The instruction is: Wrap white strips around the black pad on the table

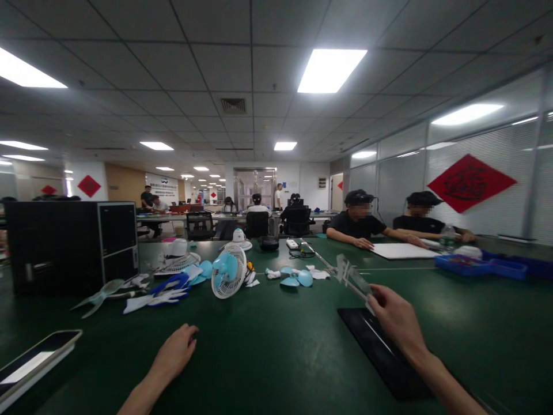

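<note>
My right hand (395, 317) pinches a clear plastic piece (352, 276) by its near end, tilted up above the table. A thin silver rod (319, 256) runs from beyond the piece's far end; I cannot tell whether the two are joined. Under my right hand lies a flat, glossy black panel (367, 340) on the green table (268, 351). My left hand (175, 351) is at the table's near left, fingers curled in, with nothing visible in it. Ahead of it a small fan (228, 271) with light blue blades and a white guard leans on its side.
Blue-and-white gloves (166, 294), loose blue fan blades (297, 278) and a black computer case (73, 248) stand or lie across the table. A phone (37, 366) lies at the near left. Blue trays (479, 265) and two seated people (360, 222) are at the right.
</note>
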The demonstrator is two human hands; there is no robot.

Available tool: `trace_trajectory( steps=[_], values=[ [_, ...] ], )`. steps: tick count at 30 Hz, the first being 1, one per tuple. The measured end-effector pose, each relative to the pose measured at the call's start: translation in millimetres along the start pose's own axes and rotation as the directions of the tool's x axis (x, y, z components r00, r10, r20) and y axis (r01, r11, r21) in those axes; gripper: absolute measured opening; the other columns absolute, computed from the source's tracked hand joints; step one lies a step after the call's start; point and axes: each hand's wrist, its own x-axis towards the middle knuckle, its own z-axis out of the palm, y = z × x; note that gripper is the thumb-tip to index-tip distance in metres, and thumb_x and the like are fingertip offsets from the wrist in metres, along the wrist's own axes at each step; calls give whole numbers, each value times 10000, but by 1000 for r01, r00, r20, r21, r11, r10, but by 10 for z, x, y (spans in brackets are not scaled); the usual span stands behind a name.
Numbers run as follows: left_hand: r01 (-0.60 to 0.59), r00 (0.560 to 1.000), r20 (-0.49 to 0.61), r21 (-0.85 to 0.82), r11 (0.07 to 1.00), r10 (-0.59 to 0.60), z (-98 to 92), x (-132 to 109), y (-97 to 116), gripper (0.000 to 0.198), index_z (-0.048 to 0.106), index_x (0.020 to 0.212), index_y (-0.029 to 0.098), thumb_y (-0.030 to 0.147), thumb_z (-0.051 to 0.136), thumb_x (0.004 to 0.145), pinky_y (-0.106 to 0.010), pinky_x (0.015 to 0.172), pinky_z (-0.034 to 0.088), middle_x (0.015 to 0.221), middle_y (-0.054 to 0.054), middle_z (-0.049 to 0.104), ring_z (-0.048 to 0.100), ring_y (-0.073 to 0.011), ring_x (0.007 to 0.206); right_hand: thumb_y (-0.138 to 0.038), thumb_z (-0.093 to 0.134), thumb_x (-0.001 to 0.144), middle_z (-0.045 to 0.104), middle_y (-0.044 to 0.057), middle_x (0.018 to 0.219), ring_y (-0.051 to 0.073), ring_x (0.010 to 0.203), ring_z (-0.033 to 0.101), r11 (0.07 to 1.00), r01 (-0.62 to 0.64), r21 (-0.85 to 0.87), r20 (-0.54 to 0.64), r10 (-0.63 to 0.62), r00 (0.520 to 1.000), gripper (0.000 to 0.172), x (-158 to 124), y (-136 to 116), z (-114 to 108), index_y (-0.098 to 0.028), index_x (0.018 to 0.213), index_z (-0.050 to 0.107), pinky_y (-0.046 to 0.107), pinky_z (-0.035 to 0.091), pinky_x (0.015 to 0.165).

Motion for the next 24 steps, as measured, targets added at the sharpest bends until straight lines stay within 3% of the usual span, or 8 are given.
trace_trajectory(
  steps=[2,5,8,11,16,20,24],
  values=[
    [-3,1000,-6,1,1000,3,-3,-10,9,413,578,1171,181,335,402,830,-330,854,477,1126,-78,611,591,-229,1016,-287,396,849,661,106,986,211,787,624,984,96,-150,34,-92,995,352,127,-24,226,-137,1083,612,300,448,715],
    [-5,1000,-22,20,1000,6,-1,-21,32,404,580,1166,180,317,397,832,-317,850,474,1111,-76,610,594,-218,1000,-207,365,873,619,120,1054,200,796,630,926,196,-324,182,-142,973,311,218,-31,596,-137,1033,622,282,427,680],
    [-4,999,-39,37,999,6,-1,-24,54,396,590,1146,178,319,397,831,-308,853,469,1096,-71,614,594,-215,999,-142,351,868,609,147,1028,230,837,642,884,270,-382,336,-139,932,301,199,-33,902,-118,937,644,289,425,666],
    [-9,999,-36,18,1000,9,-5,-22,60,390,595,1134,194,336,403,826,-328,865,469,1093,-64,617,589,-224,1004,-144,417,849,628,154,988,250,856,649,881,293,-372,419,-123,900,249,139,-26,1054,-115,885,662,295,434,676],
    [4,1000,-23,-4,1000,-5,-3,-13,35,395,589,1149,195,337,417,824,-336,862,474,1115,-71,609,583,-228,1009,-266,466,866,637,155,1031,266,963,624,891,282,-355,412,-122,903,289,120,183,862,-130,1039,652,313,449,765],
    [0,1000,-23,1,1000,0,20,3,12,392,587,1159,188,329,426,830,-325,858,472,1129,-76,597,580,-222,1020,-273,442,859,653,153,974,274,906,635,884,124,-451,295,17,955,320,110,668,509,-138,1051,659,341,461,752],
    [-1,1000,-12,-15,1000,0,41,16,-6,392,588,1160,189,339,439,830,-334,863,476,1152,-83,587,575,-226,1034,-288,483,817,674,153,870,295,807,651,892,-30,-451,234,151,960,247,36,1162,273,-140,876,671,359,466,669]
  ],
)
